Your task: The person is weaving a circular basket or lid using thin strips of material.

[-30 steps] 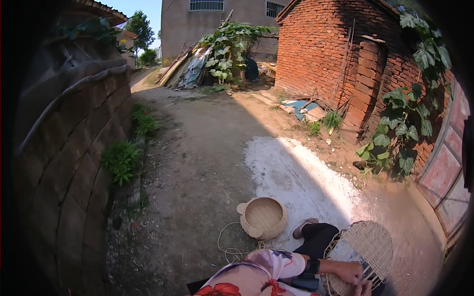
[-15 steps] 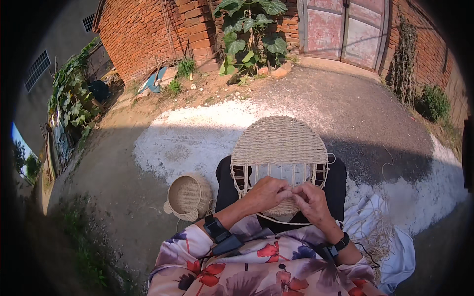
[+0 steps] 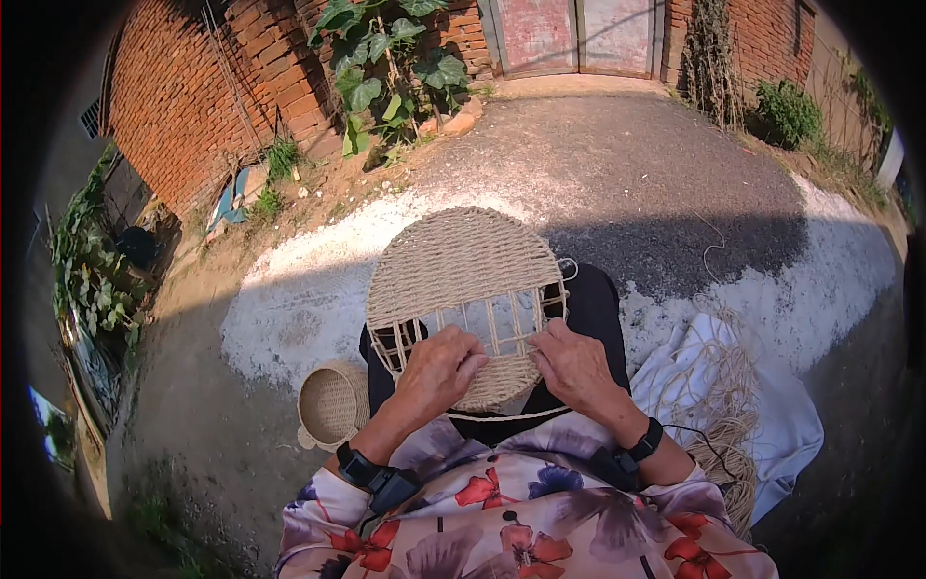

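Observation:
A rounded panel of beige cord (image 3: 463, 265), closely woven at its far and near ends, rests across my lap. Bare lengthwise strands span an open band in its middle. My left hand (image 3: 442, 374) is closed over the left of that band, thumb against curled fingers; what they grip is hidden. On the right, my right hand (image 3: 579, 372) pinches cord at the panel's edge between thumb and fingers. A slack length of cord (image 3: 502, 417) curves below the panel's near end. Another small loop (image 3: 570, 269) sticks out at its right side.
A small round woven basket (image 3: 328, 403) stands on the ground to my left. To my right, a tangle of loose cord (image 3: 719, 405) lies on white cloth (image 3: 786, 425). Farther off are a leafy plant (image 3: 386, 68), a brick wall (image 3: 183, 106) and a faded double door (image 3: 579, 37).
My hands have moved apart, from nearly touching to opposite sides of the open band. The view has turned right, so the panel and basket appear farther left.

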Motion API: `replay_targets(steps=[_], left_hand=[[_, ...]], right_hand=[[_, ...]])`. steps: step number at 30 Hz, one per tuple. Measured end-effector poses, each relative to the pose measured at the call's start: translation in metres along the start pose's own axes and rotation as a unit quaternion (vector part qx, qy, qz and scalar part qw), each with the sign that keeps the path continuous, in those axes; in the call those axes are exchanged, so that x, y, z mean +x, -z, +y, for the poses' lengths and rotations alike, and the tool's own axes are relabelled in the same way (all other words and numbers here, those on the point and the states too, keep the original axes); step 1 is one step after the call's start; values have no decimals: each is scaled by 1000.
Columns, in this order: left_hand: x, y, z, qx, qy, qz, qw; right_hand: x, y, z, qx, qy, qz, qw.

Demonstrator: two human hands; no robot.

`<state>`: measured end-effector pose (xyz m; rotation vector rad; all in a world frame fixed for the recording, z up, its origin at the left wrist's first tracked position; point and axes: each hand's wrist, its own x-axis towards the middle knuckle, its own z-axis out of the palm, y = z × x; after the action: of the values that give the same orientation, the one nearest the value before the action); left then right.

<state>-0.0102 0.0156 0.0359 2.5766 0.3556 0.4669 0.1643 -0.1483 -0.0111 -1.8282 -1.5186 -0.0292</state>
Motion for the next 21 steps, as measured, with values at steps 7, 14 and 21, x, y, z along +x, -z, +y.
replay_targets(steps=[7, 14, 21], left_hand=[[6, -22, 2, 43, -91, 53, 993], [18, -46, 4, 71, -107, 48, 991], [19, -48, 3, 44, -100, 43, 993]], right_hand=[[-5, -5, 17, 128, -49, 25, 990], [-17, -6, 26, 433, -183, 10, 882], [-11, 0, 3, 208, -93, 31, 973]])
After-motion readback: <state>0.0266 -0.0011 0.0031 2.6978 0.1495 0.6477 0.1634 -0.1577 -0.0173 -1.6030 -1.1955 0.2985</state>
